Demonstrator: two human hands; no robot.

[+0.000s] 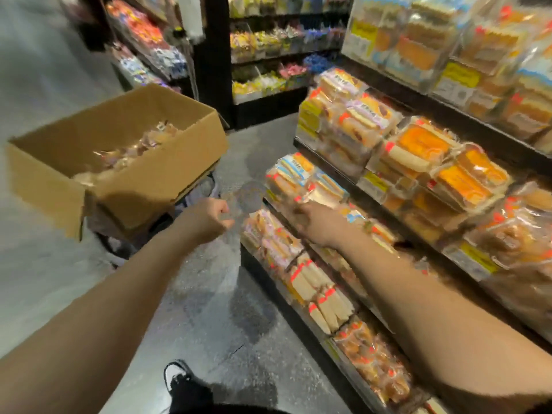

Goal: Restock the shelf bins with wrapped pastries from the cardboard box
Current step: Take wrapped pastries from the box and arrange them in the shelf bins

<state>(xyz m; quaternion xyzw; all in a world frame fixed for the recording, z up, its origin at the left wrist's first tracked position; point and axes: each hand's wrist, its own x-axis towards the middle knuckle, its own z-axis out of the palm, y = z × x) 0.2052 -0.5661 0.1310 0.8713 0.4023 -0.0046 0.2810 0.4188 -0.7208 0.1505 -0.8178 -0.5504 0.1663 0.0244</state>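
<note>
Box [125, 162] at 10 o'clock, pastries [131, 153] inside. My left hand [209, 218] curled, seems to pinch clear wrapper; blur, can't confirm. Right hand [313, 222] reaching into bin [286, 186] at 1 o'clock, grip unclear. I'd seat packs flat, labels outward, no crushing.

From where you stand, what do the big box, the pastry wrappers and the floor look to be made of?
The box looks like plain brown cardboard: matte, with folded flaps. The pastry wrappers seem to be thin clear plastic film, since they glint and show the cakes inside. The floor looks like speckled grey concrete or stone, lightly polished; which one I cannot tell.
</note>
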